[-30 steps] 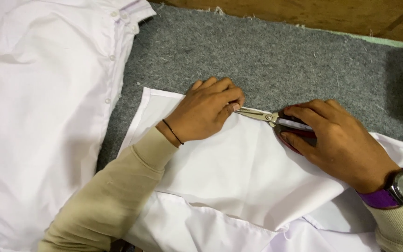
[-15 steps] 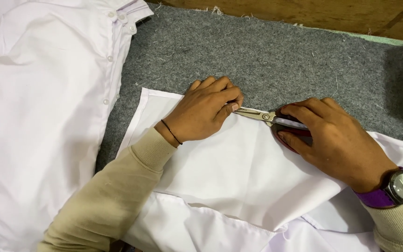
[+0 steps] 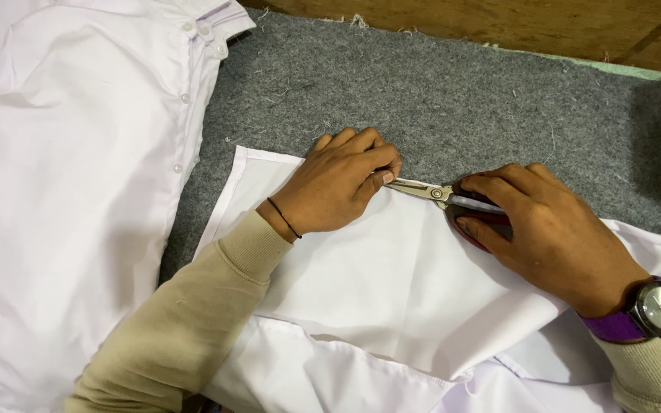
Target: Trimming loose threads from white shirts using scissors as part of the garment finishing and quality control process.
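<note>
1. White cloth (image 3: 392, 291) lies spread over a grey felt pad (image 3: 422, 92), its upper edge running between the person's two hands.
2. Left hand (image 3: 338, 183) presses flat on that edge, fingers curled, holding nothing but the fabric down.
3. Right hand (image 3: 545, 229) is closed around dark red handles of small scissors (image 3: 430, 191); the blades look nearly shut, tips right at the left fingertips.
4. A stack of white shirts (image 3: 78, 191) sits well apart, to the left.
5. Risk, as I judge it: blade tips so close to the left fingers could nick them, and if the pressing hand slips, the cloth may bunch and the cut wander.
</note>
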